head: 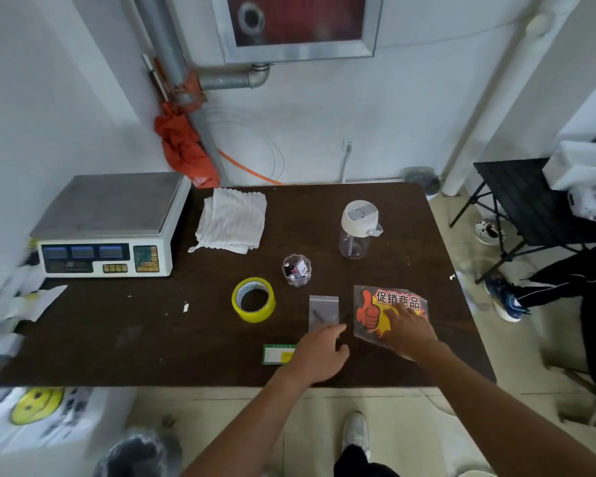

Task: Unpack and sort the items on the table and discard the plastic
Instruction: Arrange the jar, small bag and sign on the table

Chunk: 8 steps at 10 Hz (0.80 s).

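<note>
The right hand (410, 330) lies flat, fingers spread, on a clear-sleeved sign (369, 311) printed 促销商品 beside a red thumbs-up. The left hand (319, 352), relaxed and gripping nothing, touches a forefinger to a small zip bag (323, 306) at its 12 o'clock; its dark contents are unclear. At 9 o'clock, a green card (274, 354) is half hidden beneath it.

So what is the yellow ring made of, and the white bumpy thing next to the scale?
The yellow ring looks like a roll of plastic sticky tape. It is glossy, see-through yellow, wound around a pale core that is probably cardboard. The white bumpy thing looks like soft cloth, maybe a towel. It is matt and ribbed, and it is folded with floppy edges.
</note>
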Each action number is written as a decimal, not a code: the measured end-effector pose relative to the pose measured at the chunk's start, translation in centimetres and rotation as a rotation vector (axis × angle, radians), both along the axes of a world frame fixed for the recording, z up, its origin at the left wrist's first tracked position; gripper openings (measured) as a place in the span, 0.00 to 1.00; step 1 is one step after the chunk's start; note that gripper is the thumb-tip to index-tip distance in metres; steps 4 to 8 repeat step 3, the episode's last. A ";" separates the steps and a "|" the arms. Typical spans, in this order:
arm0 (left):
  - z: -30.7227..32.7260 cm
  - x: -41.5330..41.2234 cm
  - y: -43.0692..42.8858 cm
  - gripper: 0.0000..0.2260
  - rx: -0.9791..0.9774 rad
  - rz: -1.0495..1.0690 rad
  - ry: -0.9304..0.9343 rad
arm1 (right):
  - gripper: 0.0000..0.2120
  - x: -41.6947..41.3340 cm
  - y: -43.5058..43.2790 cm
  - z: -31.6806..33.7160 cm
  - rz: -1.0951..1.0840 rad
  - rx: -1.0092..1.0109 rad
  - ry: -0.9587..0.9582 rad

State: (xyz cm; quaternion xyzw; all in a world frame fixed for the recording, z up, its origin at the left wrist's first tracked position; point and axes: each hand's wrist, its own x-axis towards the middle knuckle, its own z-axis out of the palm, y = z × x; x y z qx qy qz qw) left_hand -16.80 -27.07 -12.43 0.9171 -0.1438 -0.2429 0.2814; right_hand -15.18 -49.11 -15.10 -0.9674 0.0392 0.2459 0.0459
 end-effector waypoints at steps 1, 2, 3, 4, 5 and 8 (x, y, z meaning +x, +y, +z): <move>1.2 0.2 2.1 0.22 -0.021 0.010 -0.074 | 0.39 -0.2 0.4 0.8 -0.008 0.019 0.007; 1.9 0.7 4.1 0.22 -0.032 0.003 -0.124 | 0.38 -0.5 1.3 1.4 -0.003 0.036 -0.044; 2.3 1.0 6.1 0.22 -0.052 0.025 -0.133 | 0.33 -0.7 3.0 1.9 -0.031 0.061 -0.064; 2.3 1.0 6.1 0.22 -0.052 0.025 -0.133 | 0.33 -0.7 3.0 1.9 -0.031 0.061 -0.064; 2.3 1.0 6.1 0.22 -0.052 0.025 -0.133 | 0.33 -0.7 3.0 1.9 -0.031 0.061 -0.064; 2.3 1.0 6.1 0.22 -0.052 0.025 -0.133 | 0.33 -0.7 3.0 1.9 -0.031 0.061 -0.064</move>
